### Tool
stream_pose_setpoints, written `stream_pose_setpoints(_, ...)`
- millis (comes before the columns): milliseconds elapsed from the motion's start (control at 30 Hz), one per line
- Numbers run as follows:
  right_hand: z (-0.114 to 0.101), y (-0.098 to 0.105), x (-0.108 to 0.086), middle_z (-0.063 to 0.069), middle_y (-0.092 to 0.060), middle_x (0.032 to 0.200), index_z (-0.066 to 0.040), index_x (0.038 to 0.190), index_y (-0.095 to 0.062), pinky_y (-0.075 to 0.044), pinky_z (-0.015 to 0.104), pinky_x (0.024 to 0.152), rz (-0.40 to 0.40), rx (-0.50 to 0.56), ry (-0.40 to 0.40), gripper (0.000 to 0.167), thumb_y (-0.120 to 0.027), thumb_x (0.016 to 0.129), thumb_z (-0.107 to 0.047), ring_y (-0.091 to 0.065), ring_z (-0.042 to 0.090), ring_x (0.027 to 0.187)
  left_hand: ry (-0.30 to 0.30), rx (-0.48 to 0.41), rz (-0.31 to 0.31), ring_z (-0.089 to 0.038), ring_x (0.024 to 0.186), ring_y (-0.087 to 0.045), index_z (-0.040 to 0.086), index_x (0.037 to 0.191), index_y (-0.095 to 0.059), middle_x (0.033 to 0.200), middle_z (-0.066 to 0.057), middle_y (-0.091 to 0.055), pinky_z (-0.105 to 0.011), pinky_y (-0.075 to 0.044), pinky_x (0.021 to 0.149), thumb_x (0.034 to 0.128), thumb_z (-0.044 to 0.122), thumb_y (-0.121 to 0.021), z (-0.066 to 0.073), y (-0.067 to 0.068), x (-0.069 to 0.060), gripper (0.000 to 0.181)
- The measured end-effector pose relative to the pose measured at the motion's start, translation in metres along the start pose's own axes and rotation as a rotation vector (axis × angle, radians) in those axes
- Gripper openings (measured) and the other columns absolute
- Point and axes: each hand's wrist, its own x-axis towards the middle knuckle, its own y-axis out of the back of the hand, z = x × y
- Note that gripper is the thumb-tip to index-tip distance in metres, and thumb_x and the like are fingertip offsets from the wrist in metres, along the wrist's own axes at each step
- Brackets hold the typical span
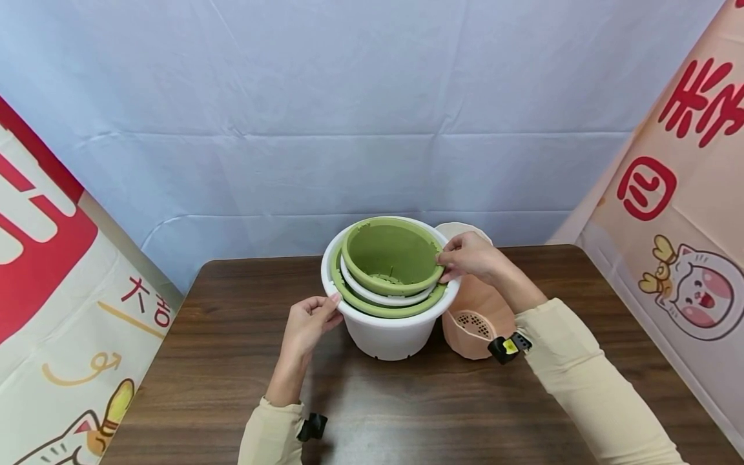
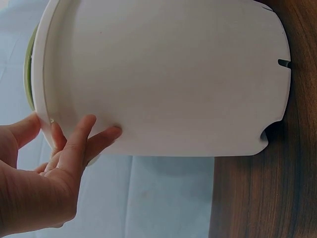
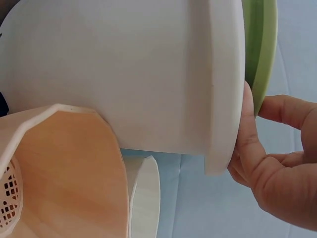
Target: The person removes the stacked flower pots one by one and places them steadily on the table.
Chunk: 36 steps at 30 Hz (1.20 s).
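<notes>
Several flower pots are nested inside a large white pot [image 1: 389,339] standing on the table. Within it, from outside in, are a green pot rim [image 1: 386,312], a thinner white rim [image 1: 388,299] and a smaller green pot [image 1: 395,248] with holes in its base. My left hand [image 1: 309,321] pinches the large white pot's rim at its left, thumb on top; in the left wrist view its fingers [image 2: 77,144] reach against the outer wall. On the right, my right hand [image 1: 473,257] pinches the smaller green pot's rim between thumb and finger, as the right wrist view [image 3: 282,163] shows.
A peach faceted pot [image 1: 479,303] with a perforated base lies tipped to the right of the stack, touching or very near it. Behind it stands a whitish pot [image 1: 463,228]. The brown wooden table [image 1: 232,336] meets a pale cloth backdrop [image 1: 279,161]; printed banners hang at both sides.
</notes>
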Motion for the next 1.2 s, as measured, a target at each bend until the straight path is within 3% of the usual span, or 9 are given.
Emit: stream_pose_setpoints(1200, 0.0019, -0.0036, 0.0012, 0.004, -0.040, 0.064, 0.007, 0.085, -0.042, -0.055, 0.023, 0.067, -0.050, -0.017, 0.053, 0.006, -0.042, 0.087, 0.002, -0.059, 0.012, 0.060, 0.004, -0.010, -0.009, -0.013, 0.077, -0.063, -0.013, 0.095, -0.056, 0.075, -0.006, -0.063, -0.032, -0.054, 0.077, 0.0875, 0.012, -0.063, -0.0007, 0.0004, 0.0004, 0.027)
